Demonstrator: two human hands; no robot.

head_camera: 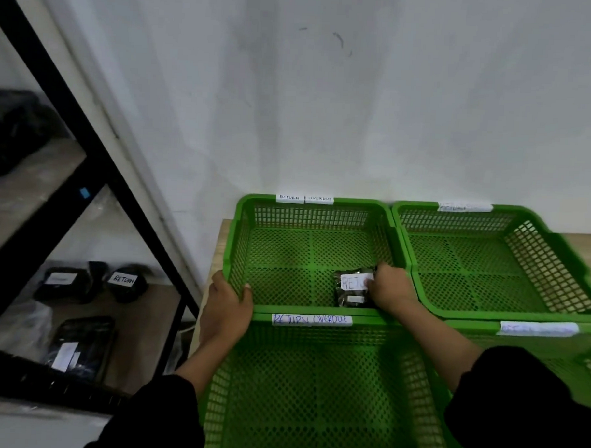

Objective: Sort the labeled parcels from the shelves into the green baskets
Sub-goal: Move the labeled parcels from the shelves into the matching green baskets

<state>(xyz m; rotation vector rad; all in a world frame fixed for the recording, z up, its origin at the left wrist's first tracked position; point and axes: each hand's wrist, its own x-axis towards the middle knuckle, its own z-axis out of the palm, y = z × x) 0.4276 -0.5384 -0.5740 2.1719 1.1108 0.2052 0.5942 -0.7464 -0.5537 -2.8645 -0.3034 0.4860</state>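
Our right hand (pixel 391 287) curls its fingers over the right edge of a small dark parcel (pixel 352 289) and holds it against the floor of the far left basket (pixel 239 228), the one tagged "RETURN OVERDUE". Our left hand (pixel 228 298) grips that basket's near left corner, thumb inside the rim. The wrap looks soft, light and a little slick, so we judge the edges the best hold. More parcels (pixel 124 282) wait on the shelf (pixel 148 305), well left of our fingers.

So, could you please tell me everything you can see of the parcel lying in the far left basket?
The parcel is a small dark, glossy, crinkled plastic pack. It lies flat on the mesh floor of the far left green basket, near the front right corner. A white handwritten label on top reads "RET", the rest hidden by the right hand, which holds its right edge. A smaller white sticker sits below.
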